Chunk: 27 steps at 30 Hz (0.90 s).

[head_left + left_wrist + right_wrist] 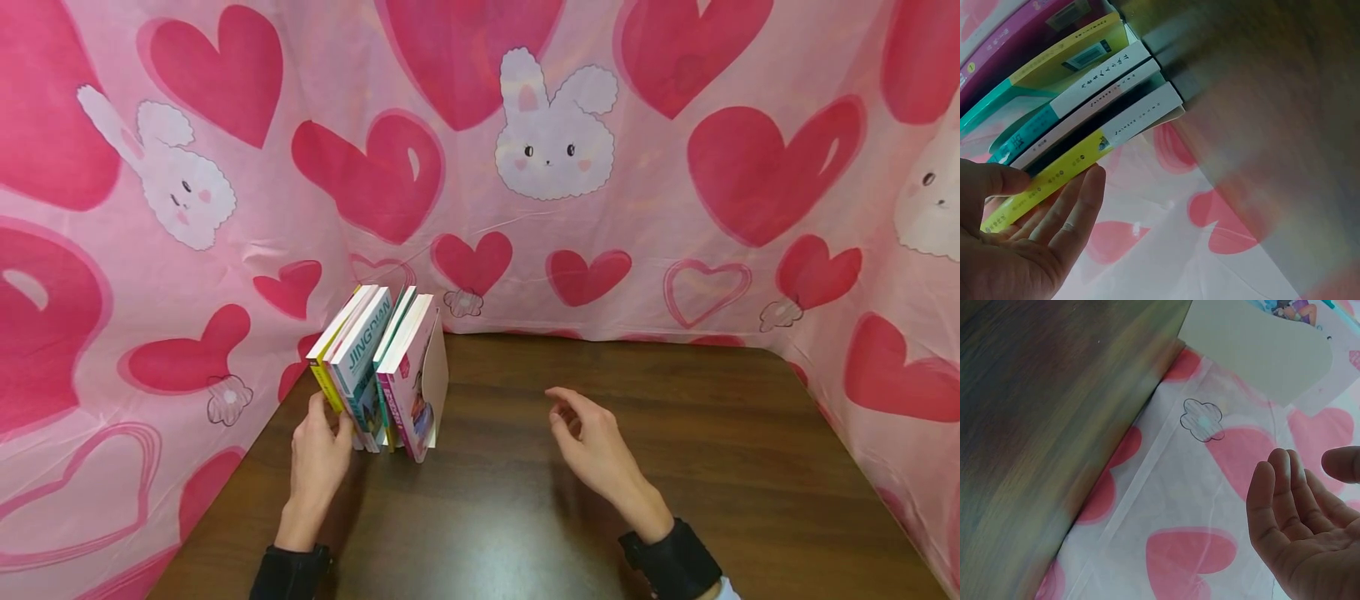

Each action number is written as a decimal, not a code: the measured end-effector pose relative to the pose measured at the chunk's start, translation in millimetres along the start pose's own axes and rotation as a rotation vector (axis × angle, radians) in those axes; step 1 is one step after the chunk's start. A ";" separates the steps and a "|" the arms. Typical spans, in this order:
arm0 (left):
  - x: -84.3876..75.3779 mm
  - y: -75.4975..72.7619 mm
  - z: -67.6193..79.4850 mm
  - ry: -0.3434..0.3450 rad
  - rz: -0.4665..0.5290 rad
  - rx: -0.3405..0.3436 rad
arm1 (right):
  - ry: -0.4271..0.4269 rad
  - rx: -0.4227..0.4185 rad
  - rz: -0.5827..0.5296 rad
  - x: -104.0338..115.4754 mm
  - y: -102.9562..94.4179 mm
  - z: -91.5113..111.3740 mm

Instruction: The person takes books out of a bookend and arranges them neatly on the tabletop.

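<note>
A row of several upright books stands at the left of the table. The outermost has a yellow-and-white spine (1066,164). My left hand (321,442) pinches this yellow book (327,388), thumb on its inner side and fingers along its outer cover. Beside it are a thin pale-pink-spined book (1094,100) and a teal-and-white one lettered JINGDIAN (369,343). A pink book (405,392) stands at the row's right end. Over the middle of the table is my right hand (596,442), fingers loosely bent and holding nothing, apart from the books.
A pale, curved-edged bookend (437,375) stands against the right side of the row. The brown wooden table (675,417) extends to the right. Pink cloth (465,208) with hearts and rabbits hangs behind and along both sides. Black bands (671,560) circle both wrists.
</note>
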State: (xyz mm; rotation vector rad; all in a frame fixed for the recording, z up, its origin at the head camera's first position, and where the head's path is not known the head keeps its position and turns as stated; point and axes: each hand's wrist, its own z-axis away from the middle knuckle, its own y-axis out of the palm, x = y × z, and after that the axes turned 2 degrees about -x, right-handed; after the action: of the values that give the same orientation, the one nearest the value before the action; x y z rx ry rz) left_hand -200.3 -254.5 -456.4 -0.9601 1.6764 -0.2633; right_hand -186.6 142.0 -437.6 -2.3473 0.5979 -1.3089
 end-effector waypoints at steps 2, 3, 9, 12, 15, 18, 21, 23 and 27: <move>-0.5 -1.1 0.4 -0.002 -0.003 0.004 | -0.009 -0.009 0.000 -0.6 0.7 -0.5; -0.9 -1.6 0.5 -0.003 -0.003 0.006 | -0.011 -0.011 0.001 -1.0 1.0 -0.8; -2.6 -4.4 4.3 -0.011 -0.004 0.012 | -0.001 0.001 -0.004 -0.3 0.6 -1.8; -2.7 -5.3 6.2 -0.009 -0.003 -0.003 | 0.011 0.012 -0.004 0.9 -0.4 -2.2; -2.6 -6.0 7.2 -0.004 -0.006 -0.021 | 0.013 0.016 -0.007 2.0 -0.9 -2.4; -2.4 -7.1 8.9 -0.007 -0.008 -0.024 | 0.014 0.014 -0.006 2.4 -0.6 -2.0; -2.1 -9.1 11.5 -0.014 -0.020 -0.022 | 0.018 0.017 -0.004 2.5 1.2 -0.6; -2.9 -9.4 10.5 -0.014 -0.035 -0.025 | 0.025 0.021 -0.002 2.6 1.8 -0.4; -4.6 -8.4 5.0 -0.005 -0.072 -0.028 | 0.031 0.026 -0.006 3.9 1.9 -0.2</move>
State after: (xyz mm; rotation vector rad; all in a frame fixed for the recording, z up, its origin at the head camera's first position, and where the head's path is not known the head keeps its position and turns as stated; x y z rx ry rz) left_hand -191.8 -255.2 -449.7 -1.0422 1.6471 -0.2858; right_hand -185.3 138.3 -435.8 -2.3137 0.5797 -1.3494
